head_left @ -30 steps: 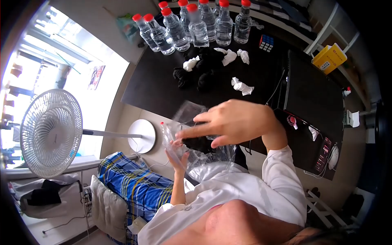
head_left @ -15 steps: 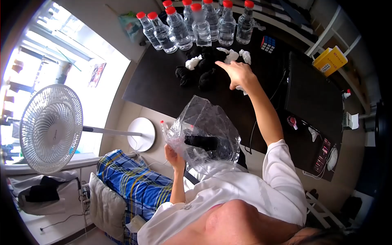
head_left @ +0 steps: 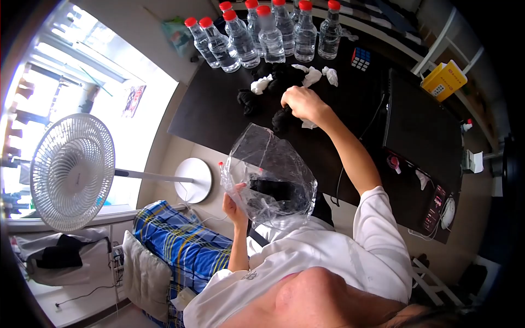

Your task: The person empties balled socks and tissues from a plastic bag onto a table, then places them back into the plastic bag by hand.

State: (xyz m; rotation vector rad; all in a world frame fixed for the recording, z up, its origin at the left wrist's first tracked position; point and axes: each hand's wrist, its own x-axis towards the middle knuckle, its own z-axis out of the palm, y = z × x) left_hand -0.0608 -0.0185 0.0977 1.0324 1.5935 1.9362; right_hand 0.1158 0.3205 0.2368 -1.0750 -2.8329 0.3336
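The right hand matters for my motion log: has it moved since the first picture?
Yes: the right hand has moved from over the clear bag forward, nearer the red-capped bottles.

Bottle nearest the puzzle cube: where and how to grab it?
I'd wrap a hand round the bottle's body, below the taper; the narrow neck offers less to hold. Come in from the front right, the side of the puzzle cube: it stands upright at the group's right end, with the other bottles crowding its left.
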